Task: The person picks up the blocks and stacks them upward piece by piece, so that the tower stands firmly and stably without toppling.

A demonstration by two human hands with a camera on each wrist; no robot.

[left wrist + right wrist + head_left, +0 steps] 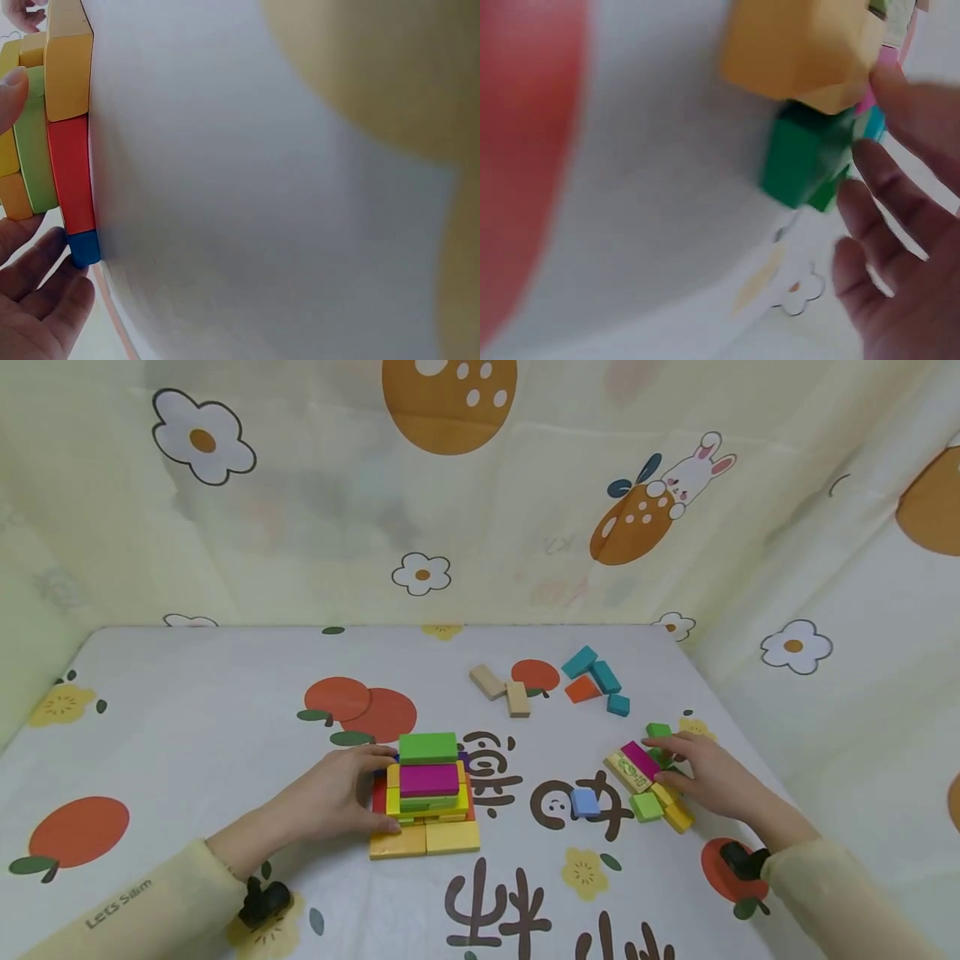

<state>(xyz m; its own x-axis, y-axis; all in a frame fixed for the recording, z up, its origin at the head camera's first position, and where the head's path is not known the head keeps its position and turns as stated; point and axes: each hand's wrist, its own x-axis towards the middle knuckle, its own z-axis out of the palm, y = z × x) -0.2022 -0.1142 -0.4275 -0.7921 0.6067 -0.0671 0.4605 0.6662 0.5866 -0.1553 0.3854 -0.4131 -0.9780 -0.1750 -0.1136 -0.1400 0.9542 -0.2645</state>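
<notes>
The block stack [428, 817] stands on the surface [247, 727], with a green block [427, 748] at its top, a magenta block [428, 780] on its near face, and two flat yellow blocks [453, 837] along its near foot. In the left wrist view, a red block [73, 172] and a blue block [84, 248] show low in its side.

The left hand [332, 791] is at the left side of the block stack and holds it there, thumb at the near corner and bent fingers reaching round the far corner.

The right hand [705, 777] is well to the right of the block stack, over a loose cluster. Its thumb and fingers are parted and lightly bent, close about the end of a second magenta block [638, 757]; whether they touch it, I cannot tell. The same cluster has a beige printed block [626, 772], dark green blocks [659, 730], a light green block [647, 807] and yellow-orange blocks [678, 817].

A light blue block [585, 803] lies between this cluster and the block stack. Beyond the block stack and to its right lie two plain wooden blocks [517, 700]; farther right are three teal blocks [606, 677] and an orange block [582, 689].
</notes>
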